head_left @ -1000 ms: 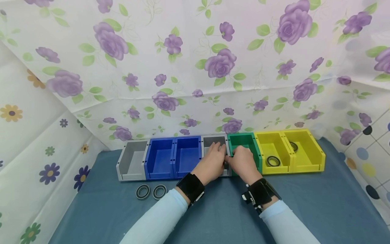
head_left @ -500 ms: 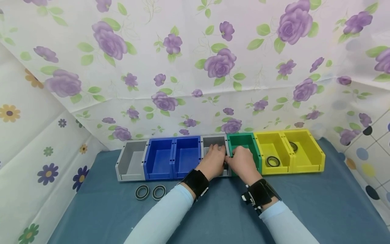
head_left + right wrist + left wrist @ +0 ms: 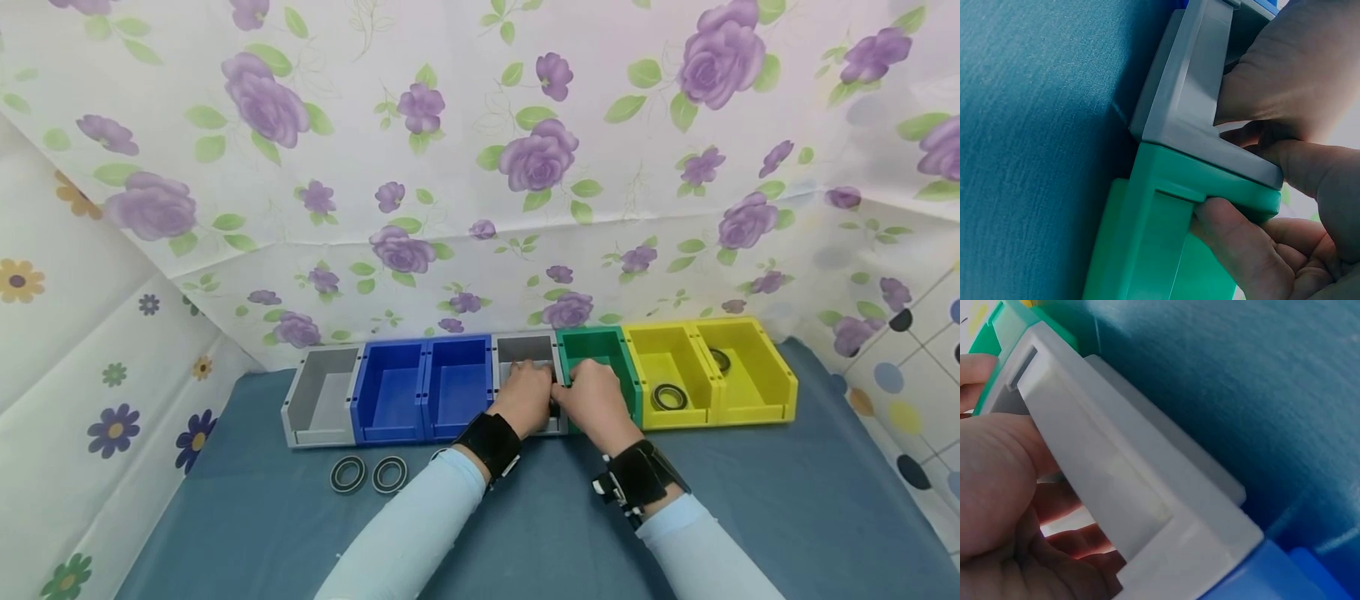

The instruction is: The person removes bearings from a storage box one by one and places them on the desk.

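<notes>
My left hand (image 3: 525, 396) reaches down into the middle grey bin (image 3: 525, 344), knuckles up. In the left wrist view, the thumb crosses the bin's front lip (image 3: 1094, 447) and the bent fingers are inside; whether they hold anything, I cannot tell. My right hand (image 3: 596, 396) sits over the front of the green bin (image 3: 596, 342). Seen from the right wrist, its fingers (image 3: 1235, 244) pinch the adjoining walls of the green and grey bins, one digit on each side. Both hands hide most of the grey bin's floor.
Two ball bearings (image 3: 336, 477) lie on the blue cloth at left, a third partly behind the left sleeve. Blue bins (image 3: 390, 392) and another grey bin (image 3: 326, 396) extend left. Two yellow bins (image 3: 757, 412) on the right contain bearings (image 3: 670, 407).
The left fingers, stretched toward the back of the grey bin a second ago, have bent and drawn back toward its front. The left forearm has shifted right. The right hand keeps its place.
</notes>
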`<state>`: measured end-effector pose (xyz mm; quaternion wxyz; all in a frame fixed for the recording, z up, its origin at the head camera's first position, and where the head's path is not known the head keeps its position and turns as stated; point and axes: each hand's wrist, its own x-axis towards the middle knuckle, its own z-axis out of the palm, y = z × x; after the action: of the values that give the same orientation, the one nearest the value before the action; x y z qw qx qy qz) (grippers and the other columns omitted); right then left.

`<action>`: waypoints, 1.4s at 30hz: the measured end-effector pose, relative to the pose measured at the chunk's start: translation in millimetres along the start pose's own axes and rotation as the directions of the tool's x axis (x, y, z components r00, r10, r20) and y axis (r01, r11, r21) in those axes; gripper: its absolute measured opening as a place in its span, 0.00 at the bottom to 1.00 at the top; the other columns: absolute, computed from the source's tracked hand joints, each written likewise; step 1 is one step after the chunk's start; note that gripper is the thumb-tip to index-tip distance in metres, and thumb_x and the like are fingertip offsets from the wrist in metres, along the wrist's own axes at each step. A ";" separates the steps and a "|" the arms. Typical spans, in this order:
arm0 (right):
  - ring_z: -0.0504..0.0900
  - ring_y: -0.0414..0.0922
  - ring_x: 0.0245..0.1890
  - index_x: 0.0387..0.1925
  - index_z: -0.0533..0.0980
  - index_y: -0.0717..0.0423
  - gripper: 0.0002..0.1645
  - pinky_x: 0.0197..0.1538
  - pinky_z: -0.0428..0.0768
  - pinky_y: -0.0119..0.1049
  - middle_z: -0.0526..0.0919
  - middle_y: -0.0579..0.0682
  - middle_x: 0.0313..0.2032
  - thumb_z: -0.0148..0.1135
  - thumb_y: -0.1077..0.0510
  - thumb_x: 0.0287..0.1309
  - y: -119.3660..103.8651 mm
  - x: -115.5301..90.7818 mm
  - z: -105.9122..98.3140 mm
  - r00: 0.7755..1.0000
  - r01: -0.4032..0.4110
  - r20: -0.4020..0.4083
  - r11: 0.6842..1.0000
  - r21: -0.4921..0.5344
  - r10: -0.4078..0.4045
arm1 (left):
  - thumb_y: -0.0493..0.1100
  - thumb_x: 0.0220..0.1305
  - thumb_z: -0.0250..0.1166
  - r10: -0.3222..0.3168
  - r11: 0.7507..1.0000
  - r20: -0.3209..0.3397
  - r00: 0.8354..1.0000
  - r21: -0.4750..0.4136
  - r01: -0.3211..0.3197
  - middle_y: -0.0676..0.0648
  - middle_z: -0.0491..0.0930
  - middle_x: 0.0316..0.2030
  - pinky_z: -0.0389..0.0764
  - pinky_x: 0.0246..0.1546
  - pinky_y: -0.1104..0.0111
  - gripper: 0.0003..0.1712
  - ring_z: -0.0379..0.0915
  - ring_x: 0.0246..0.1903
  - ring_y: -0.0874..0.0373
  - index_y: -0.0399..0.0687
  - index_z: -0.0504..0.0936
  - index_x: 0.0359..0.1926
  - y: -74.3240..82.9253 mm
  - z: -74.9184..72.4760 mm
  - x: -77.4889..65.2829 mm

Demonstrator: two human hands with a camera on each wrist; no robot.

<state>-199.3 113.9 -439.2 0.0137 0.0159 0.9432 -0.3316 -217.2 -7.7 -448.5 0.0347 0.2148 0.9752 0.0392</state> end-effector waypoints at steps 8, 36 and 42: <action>0.61 0.43 0.06 0.06 0.59 0.51 0.29 0.12 0.57 0.29 0.55 0.44 0.07 0.60 0.49 0.54 -0.8 -0.4 -1.1 1.000 -0.010 0.008 1.000 0.009 0.010 | 0.38 0.57 0.61 0.011 0.999 -0.035 0.999 -0.046 -0.012 0.45 0.82 0.32 0.78 0.40 0.62 0.06 0.77 0.35 0.52 0.48 0.83 0.35 -0.4 0.9 -1.1; 0.62 0.43 0.07 0.06 0.60 0.51 0.28 0.12 0.59 0.30 0.55 0.44 0.08 0.61 0.48 0.54 -0.5 0.5 -1.8 1.000 -0.023 0.013 1.000 0.006 0.023 | 0.39 0.57 0.63 0.123 0.985 -0.118 0.985 0.133 -0.107 0.52 0.82 0.25 0.75 0.49 0.57 0.06 0.76 0.32 0.53 0.55 0.83 0.26 -2.0 -6.0 -5.8; 0.60 0.42 0.07 0.06 0.61 0.51 0.29 0.13 0.58 0.30 0.54 0.43 0.08 0.62 0.47 0.54 -2.3 0.0 -1.5 0.998 -0.046 0.038 0.999 0.002 0.046 | 0.41 0.60 0.61 0.081 0.982 -0.160 0.984 0.185 -0.051 0.46 0.77 0.32 0.75 0.46 0.63 0.08 0.69 0.35 0.53 0.47 0.79 0.40 -1.4 -19.4 -15.4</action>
<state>-199.4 113.1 -436.6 0.0394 0.0314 0.9416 -0.3330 -205.5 -16.7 -428.6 -0.0679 0.2454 0.9666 -0.0299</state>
